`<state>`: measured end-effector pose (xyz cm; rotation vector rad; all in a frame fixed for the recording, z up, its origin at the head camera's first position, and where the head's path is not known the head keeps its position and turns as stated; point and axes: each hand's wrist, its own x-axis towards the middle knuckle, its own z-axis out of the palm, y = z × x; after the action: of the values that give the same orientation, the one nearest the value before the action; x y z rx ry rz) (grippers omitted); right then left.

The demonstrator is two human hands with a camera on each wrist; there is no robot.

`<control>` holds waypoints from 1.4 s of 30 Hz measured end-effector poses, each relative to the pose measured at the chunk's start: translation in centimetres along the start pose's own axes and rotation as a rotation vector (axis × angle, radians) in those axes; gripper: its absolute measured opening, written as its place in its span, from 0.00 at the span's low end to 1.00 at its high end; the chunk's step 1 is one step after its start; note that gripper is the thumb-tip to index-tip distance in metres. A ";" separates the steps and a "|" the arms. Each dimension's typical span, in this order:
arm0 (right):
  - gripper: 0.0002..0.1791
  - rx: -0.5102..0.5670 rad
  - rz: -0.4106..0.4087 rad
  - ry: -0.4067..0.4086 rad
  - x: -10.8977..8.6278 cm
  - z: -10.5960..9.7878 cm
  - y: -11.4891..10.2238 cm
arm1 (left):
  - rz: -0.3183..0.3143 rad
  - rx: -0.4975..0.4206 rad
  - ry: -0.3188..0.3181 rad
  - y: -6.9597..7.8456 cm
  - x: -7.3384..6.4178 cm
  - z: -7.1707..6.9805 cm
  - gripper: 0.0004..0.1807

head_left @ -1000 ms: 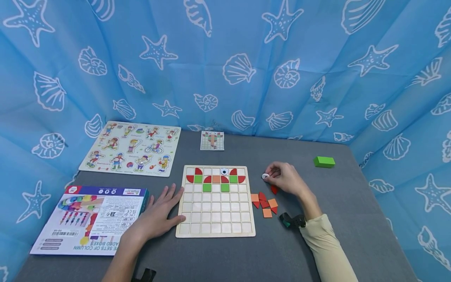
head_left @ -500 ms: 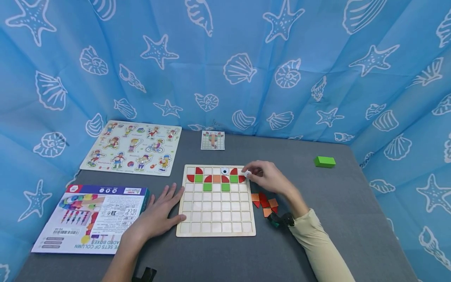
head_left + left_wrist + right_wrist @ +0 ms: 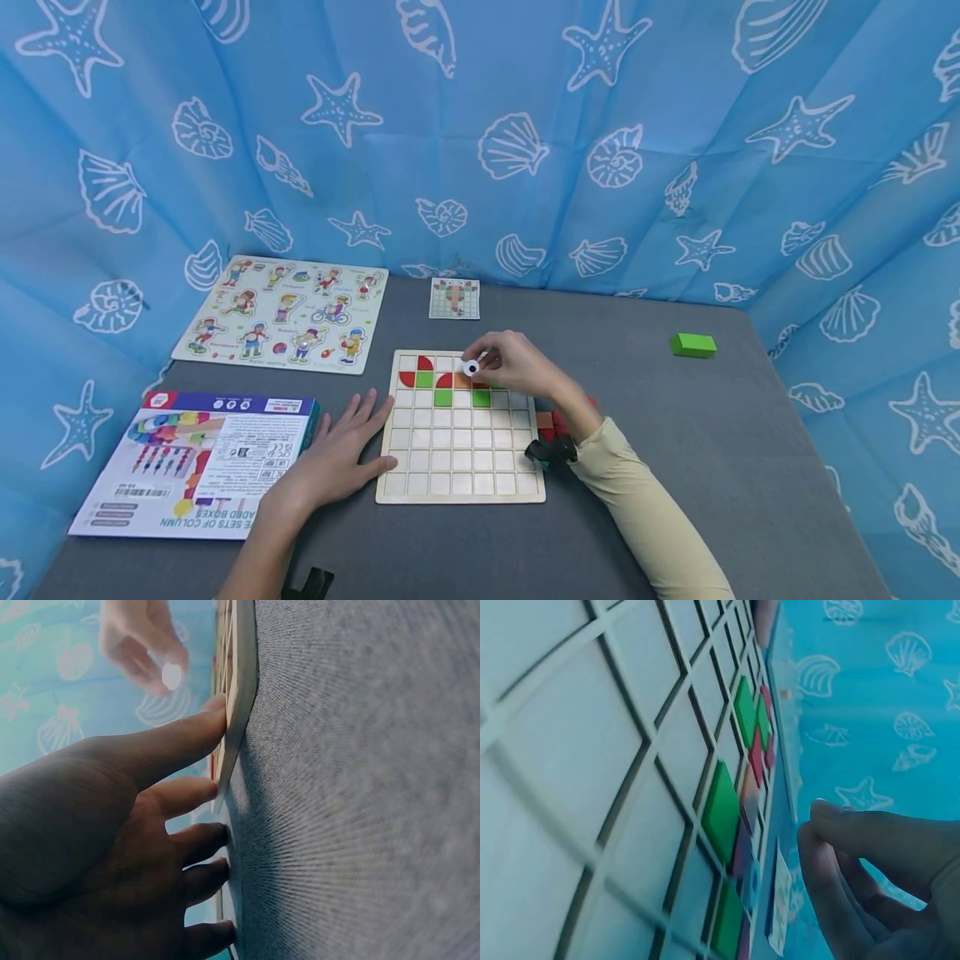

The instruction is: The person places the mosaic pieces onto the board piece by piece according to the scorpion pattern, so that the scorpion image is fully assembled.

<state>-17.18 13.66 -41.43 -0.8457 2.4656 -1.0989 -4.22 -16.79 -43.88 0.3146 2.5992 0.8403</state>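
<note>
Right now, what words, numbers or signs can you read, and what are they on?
"E SETS OF COLUMN": box, upside down, its start hidden by the left forearm.
"ADED BOXES": same box, also cut off.
Too small to read: other box print, the white sticker, the picture board.
Grid board: no words seen.
</note>
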 end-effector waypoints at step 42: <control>0.12 -0.095 0.052 0.009 3.3 1.7 0.0 | 0.000 -0.020 -0.004 0.1 -0.1 -0.1 0.48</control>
<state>-18.90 10.63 -42.72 -0.7999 2.5496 -0.9767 -4.16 -16.77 -43.72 0.3100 2.5854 0.8645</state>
